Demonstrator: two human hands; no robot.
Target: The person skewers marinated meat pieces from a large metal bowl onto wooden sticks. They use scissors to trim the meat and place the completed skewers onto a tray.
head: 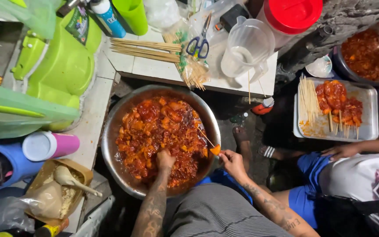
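Observation:
A large steel bowl (110, 145) holds red marinated meat pieces (159, 131). My left hand (165, 159) reaches into the meat near the bowl's front, fingers closed around pieces. My right hand (232, 161) is at the bowl's right rim, holding a thin bamboo skewer (206, 138) with an orange piece of meat (215, 150) threaded on it. The skewer tip points back over the bowl.
A metal tray (369, 118) at right holds finished skewers and bare sticks; another person's hand (341, 151) rests by it. A second bowl of meat (367, 52) is behind. On the white table (163, 70): loose skewers, scissors (199, 41), clear jug (246, 48).

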